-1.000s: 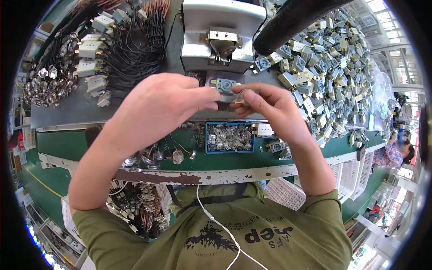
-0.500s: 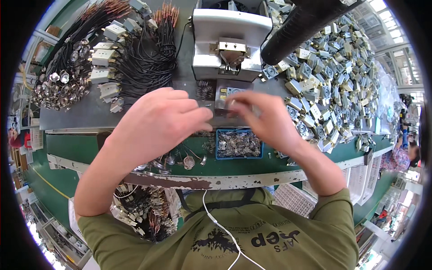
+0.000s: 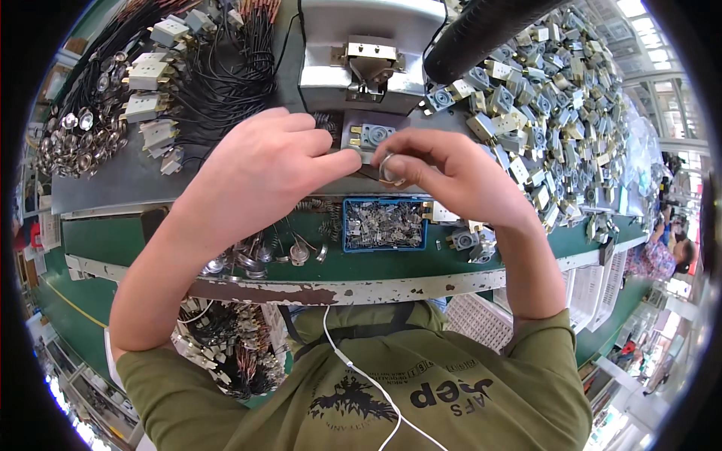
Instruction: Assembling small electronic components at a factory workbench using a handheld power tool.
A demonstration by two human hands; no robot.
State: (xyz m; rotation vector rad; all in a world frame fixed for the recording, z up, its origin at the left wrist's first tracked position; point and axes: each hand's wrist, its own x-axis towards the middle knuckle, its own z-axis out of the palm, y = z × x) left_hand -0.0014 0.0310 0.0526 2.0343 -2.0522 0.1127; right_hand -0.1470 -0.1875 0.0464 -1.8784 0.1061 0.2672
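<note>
Filling the near side is an olive T-shirt (image 3: 519, 383), dark printed lettering (image 3: 451, 395) across its front and a tree-like motif (image 3: 353, 398) beside it. It's pressed up close to the green workbench (image 3: 109, 237), elbows out wide, both forearms (image 3: 173, 252) angled inward. Over on the right, a great heap of grey-and-cream blocks (image 3: 534, 113); any marking on those is too small to make out. Straight ahead stands the metal machine (image 3: 368, 19), and both hands are in front of it!

The left hand (image 3: 274, 161) is back-upward, rear fingers curled, forefinger reaching across toward its partner; whether those fingertips grip anything, I can't tell. The right hand (image 3: 455, 173) meets it from the other side, thumb and forefinger pinched narrow on something. Nearer the edge sits a blue tray (image 3: 383, 249), loaded with small metal pieces (image 3: 383, 223). Just beyond the fingertips, a grey block (image 3: 376, 134) lies round face up, brass prongs (image 3: 355, 137) to the left. And smallest, the round metal piece (image 3: 386, 167): tilted on edge in that right-hand pinch, near the left fingertips.
</note>
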